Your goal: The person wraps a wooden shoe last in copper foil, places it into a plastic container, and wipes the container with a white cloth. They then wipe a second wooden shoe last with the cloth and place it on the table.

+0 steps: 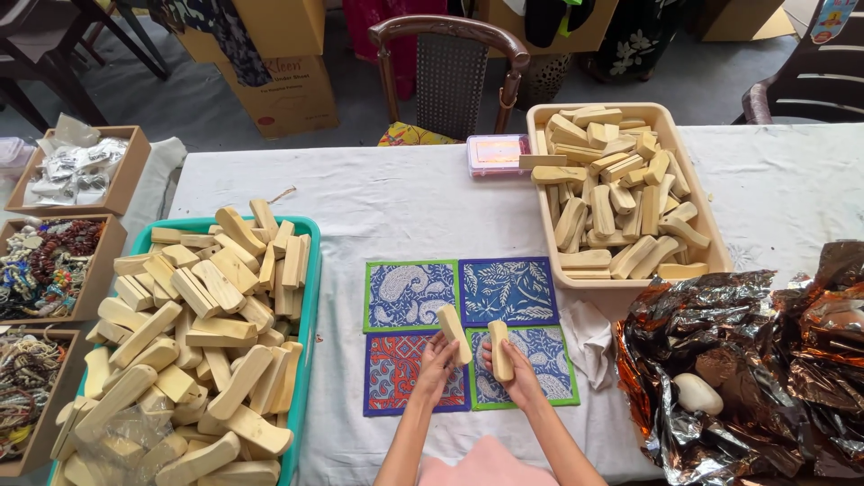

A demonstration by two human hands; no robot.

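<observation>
Two pale wooden blocks held upright over four patterned mats (468, 328) on the white cloth: left block (453, 331) clamped in left hand (436, 364), right block (500, 350) clamped in right hand (522, 376). Teal tray (309, 297) of blocks at left, beige tub (630, 274) of blocks at right.

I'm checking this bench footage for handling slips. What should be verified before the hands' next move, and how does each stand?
1. Left hand has a grip on a wooden block: ok.
2. Right hand has a grip on a second wooden block: ok.
3. The two blocks apart, not touching: ok.
4. Hands over the patterned mats: ok.
5. Teal tray not overfull: not ok, heaped.
6. Block surfaces undamaged: cannot tell.
</observation>
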